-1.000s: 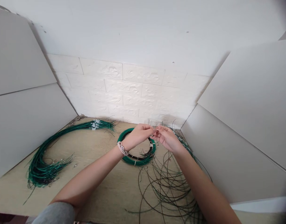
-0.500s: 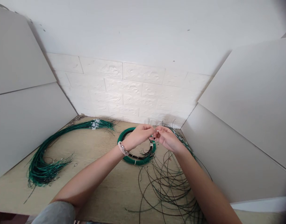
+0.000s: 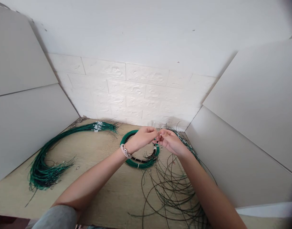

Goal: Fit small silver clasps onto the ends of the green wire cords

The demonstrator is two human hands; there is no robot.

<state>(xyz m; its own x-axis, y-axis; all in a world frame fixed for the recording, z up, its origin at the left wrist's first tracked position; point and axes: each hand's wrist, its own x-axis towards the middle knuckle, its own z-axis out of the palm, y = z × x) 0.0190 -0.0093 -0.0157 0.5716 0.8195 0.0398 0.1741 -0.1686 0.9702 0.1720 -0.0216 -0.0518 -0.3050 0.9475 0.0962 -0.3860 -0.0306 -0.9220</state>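
Note:
My left hand (image 3: 142, 139), with a bracelet at the wrist, has its thumb and fingers pinched together above a coil of green and black wire (image 3: 139, 165). Fingertip to fingertip with it, my right hand (image 3: 171, 142) is closed in a pinch too. Whatever lies between the fingertips is too small to name. Below and to the right of my hands, loose dark wires (image 3: 170, 190) spread in wide loops, partly under my right forearm.
A curved bundle of green wires (image 3: 41, 156) with white pieces (image 3: 97, 126) lies on the table (image 3: 98, 144) at left. Pale panels stand at left (image 3: 29, 124) and right (image 3: 232, 152). Behind is a white brick-patterned wall (image 3: 136, 76).
The fingertips have shifted very slightly against each other. Both hands otherwise stay in the same place, and the wires lie as before.

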